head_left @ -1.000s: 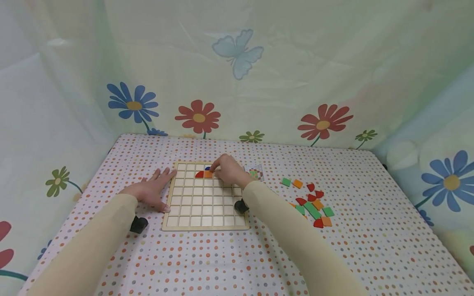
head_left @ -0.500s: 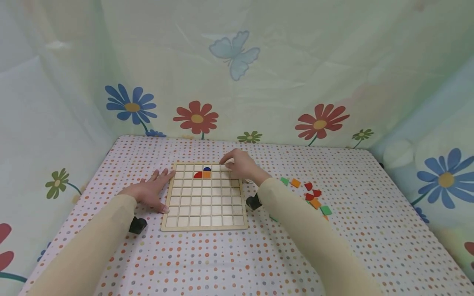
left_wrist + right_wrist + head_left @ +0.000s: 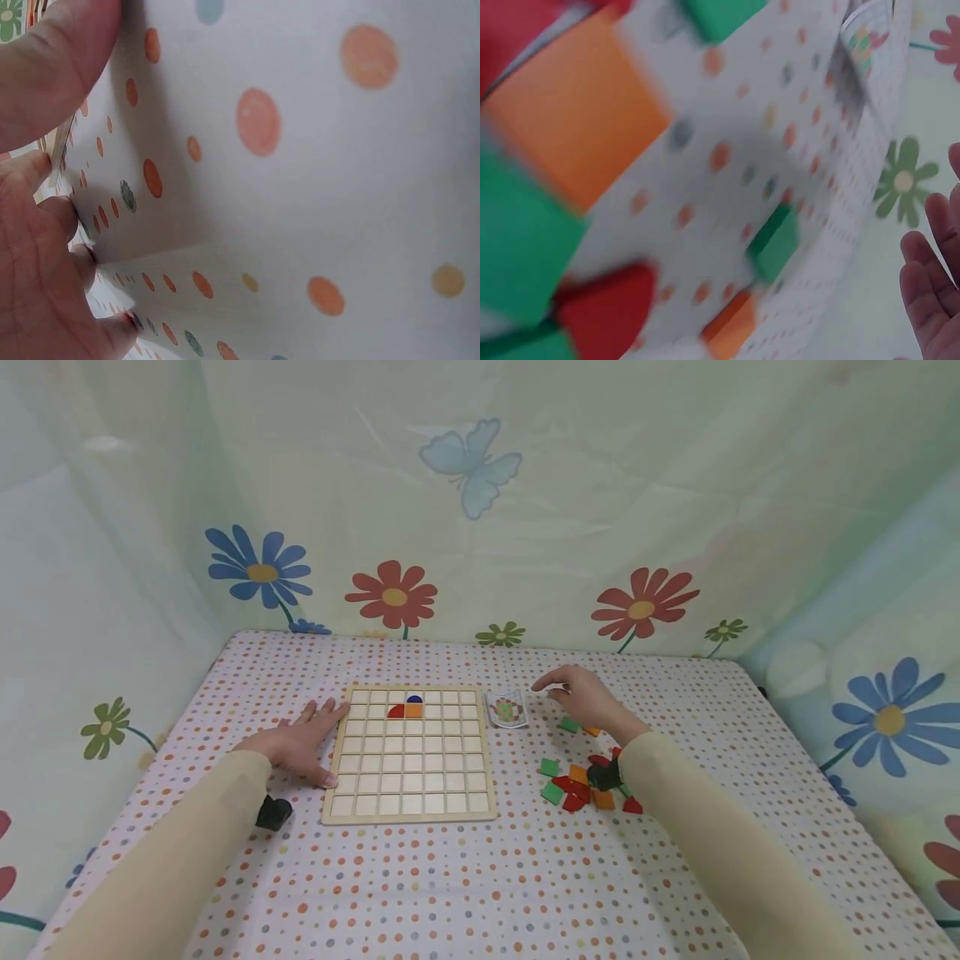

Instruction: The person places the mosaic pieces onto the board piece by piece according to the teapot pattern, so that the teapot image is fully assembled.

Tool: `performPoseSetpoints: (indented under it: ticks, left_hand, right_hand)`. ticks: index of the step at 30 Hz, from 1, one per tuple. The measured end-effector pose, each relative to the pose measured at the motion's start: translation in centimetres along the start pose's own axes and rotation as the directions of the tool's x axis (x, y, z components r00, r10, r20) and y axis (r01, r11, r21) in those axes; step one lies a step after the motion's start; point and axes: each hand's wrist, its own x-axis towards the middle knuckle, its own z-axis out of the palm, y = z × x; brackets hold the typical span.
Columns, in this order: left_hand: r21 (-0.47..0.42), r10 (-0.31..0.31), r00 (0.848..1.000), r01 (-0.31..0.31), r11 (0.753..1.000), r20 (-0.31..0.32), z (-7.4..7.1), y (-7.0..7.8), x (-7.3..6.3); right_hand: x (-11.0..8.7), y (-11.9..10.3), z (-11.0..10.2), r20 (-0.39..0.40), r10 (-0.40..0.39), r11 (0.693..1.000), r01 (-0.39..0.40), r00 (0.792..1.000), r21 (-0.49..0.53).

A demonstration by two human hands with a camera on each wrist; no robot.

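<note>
A wooden grid board (image 3: 403, 782) lies flat on the dotted table. In its upper cells sit a red quarter-round tile (image 3: 395, 712), an orange square tile (image 3: 413, 711) and a blue rounded tile (image 3: 415, 699). My left hand (image 3: 298, 747) rests at the board's left edge with fingers spread, thumb at the frame. Right of the board my right hand (image 3: 588, 697) hovers with loosely bent fingers and nothing in them. Just below it lie a green tile (image 3: 568, 724) and an orange tile (image 3: 592, 732), the latter partly covered by the hand in the head view.
Between the board and my right hand lies a small picture card (image 3: 507, 709) with a curled edge. A loose pile of red, green and orange tiles (image 3: 577, 775) sits under my right wrist. Printed fabric walls (image 3: 555, 527) rise behind the table and at both sides.
My right hand has left the board's top cells and moved right, past the card to above the loose tiles. The blue tile and the card have come into full view. My left hand stays put.
</note>
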Motion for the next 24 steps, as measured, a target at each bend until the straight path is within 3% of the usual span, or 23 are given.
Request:
performPoseSetpoints:
  ticks: [6,14,24]
  left_hand:
    - [0.008,0.002,1.000,-0.002,1.000,-0.001,-0.1,0.3,-0.2]
    - [0.017,0.012,1.000,-0.012,1.000,-0.007,-0.2,0.5,-0.3]
    - [0.009,0.013,1.000,-0.013,1.000,-0.004,0.2,0.0,0.1]
  right_hand:
    - [-1.8,3.0,-0.8,-0.004,0.100,0.995,-0.100,0.995,-0.011]
    - [-4.0,5.7,-1.9,-0.033,0.143,0.989,-0.144,0.989,-0.031]
    - [-6.0,9.6,-2.0,0.021,0.285,0.958,-0.284,0.958,-0.040]
